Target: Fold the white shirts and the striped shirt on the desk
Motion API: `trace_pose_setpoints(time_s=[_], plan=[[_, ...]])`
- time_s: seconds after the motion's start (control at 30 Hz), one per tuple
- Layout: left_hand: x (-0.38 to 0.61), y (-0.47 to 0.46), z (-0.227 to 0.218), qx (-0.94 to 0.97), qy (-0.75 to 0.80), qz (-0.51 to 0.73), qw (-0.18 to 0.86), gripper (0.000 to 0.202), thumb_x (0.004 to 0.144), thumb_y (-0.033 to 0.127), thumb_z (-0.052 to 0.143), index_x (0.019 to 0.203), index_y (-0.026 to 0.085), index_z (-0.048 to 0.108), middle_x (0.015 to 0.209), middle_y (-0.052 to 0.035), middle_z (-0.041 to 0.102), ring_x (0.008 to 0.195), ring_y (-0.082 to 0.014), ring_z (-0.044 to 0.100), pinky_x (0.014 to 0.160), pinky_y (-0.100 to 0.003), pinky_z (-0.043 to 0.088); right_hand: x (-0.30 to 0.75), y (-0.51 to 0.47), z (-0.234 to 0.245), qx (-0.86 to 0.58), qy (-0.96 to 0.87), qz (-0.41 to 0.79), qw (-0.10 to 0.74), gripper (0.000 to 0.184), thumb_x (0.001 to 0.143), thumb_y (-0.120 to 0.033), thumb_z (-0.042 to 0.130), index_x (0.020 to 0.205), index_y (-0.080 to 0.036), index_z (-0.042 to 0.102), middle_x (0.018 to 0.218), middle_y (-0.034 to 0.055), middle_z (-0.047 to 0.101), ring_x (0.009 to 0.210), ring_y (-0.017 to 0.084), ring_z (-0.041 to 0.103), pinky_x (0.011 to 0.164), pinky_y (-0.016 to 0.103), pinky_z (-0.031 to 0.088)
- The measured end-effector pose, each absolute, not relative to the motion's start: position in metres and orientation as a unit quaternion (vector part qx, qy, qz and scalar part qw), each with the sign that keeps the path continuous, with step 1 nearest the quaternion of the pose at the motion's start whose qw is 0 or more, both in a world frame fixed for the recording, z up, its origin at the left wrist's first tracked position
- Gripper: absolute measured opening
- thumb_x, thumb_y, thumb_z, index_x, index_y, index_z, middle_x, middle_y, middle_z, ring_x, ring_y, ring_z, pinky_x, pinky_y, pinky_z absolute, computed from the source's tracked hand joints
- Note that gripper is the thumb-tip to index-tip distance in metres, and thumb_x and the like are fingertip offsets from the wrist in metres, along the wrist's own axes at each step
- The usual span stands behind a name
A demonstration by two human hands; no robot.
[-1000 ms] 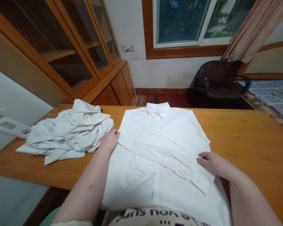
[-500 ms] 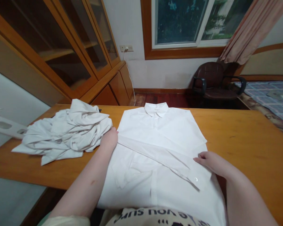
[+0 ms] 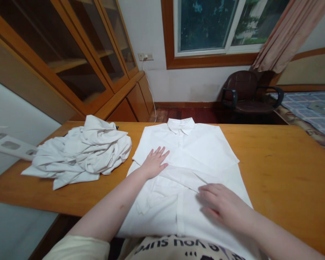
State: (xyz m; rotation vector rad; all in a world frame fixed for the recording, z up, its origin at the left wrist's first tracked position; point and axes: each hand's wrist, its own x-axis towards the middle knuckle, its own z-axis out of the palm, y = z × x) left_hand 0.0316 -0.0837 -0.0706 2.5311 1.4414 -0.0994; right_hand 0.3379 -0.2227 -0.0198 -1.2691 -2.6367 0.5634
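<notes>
A white collared shirt (image 3: 200, 142) lies spread front up on the table, its collar toward the far edge. One sleeve (image 3: 176, 175) is laid across the middle of the front. My left hand (image 3: 155, 163) rests flat on the shirt's left side, fingers spread, over the upper part of that sleeve. Over the sleeve's lower end is my right hand (image 3: 218, 202), a little blurred, with thumb and fingers apart; it covers the cuff, and I see nothing gripped in it. The near hem reaches the front of my printed top (image 3: 178, 249).
On the left of the wooden table (image 3: 281, 173) lies a crumpled pile of white cloth (image 3: 81, 151), beside a white plastic object (image 3: 12, 146). Beyond the table are a glass-doored cabinet (image 3: 119, 90), a brown armchair (image 3: 243, 92) and a window (image 3: 206, 29).
My left hand has left the shirt's left edge and moved right onto its front, opening flat. My right hand has moved left and nearer, from the right edge onto the cuff end.
</notes>
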Motion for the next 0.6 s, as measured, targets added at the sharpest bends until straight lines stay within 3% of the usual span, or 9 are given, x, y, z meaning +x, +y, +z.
trace_pose_setpoints(time_s=[0.13,0.27,0.6], plan=[[0.031,-0.086,-0.083,0.864,0.493,-0.024,0.101,0.061,0.091,0.047,0.037,0.147,0.029,0.02,0.156,-0.0044,0.013,0.143,-0.0243,0.008,0.114,-0.047,0.006,0.344,-0.25,-0.051,-0.459,-0.877,0.112,0.086,0.035,0.085,-0.018,0.048,0.118,-0.02,0.059,0.123,0.0087,0.06,0.107,0.024,0.056,0.093,0.04,0.044],[0.03,-0.083,-0.081,0.86,0.496,-0.035,0.109,0.063,0.091,0.049,0.037,0.148,0.03,0.018,0.156,-0.0048,0.011,0.143,-0.0245,0.006,0.114,-0.048,0.005,0.363,-0.251,-0.074,-0.512,-0.851,0.051,0.099,0.034,0.084,-0.011,0.043,0.111,-0.016,0.063,0.106,0.01,0.067,0.096,0.023,0.06,0.086,0.038,0.048],[0.034,-0.084,-0.074,0.855,0.501,-0.049,0.126,0.064,0.09,0.049,0.038,0.148,0.029,0.019,0.156,-0.0051,0.008,0.143,-0.0248,0.004,0.114,-0.049,0.006,0.357,-0.247,-0.042,-0.496,-0.851,0.139,0.105,0.027,0.087,-0.015,0.041,0.087,-0.02,0.067,0.081,0.0068,0.064,0.077,0.018,0.058,0.07,0.031,0.048]])
